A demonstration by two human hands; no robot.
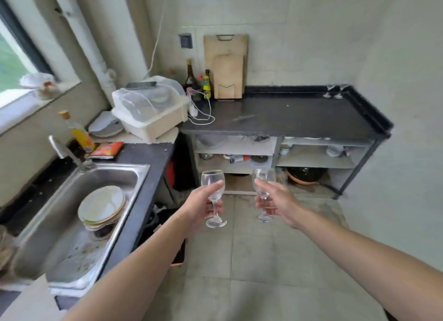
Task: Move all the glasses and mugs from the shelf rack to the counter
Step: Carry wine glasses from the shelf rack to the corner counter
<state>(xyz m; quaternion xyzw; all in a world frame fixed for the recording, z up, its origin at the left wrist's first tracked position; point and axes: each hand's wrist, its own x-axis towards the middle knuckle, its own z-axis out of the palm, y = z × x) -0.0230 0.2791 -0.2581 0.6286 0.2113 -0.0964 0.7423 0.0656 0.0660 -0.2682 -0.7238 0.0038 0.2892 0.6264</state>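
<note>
Left hand (202, 204) clamped on one wine glass (214, 197) by bowl and stem; right hand (275, 201) clamped on a second wine glass (264, 193), both upright, held over the floor. Beyond the hands: dark counter (287, 115), two more glasses (334, 92) at its far right corner. Bottle labels unreadable.

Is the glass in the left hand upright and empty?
Upright and empty: the glass in the left hand has its rim up, foot down, bowl clear.
</note>
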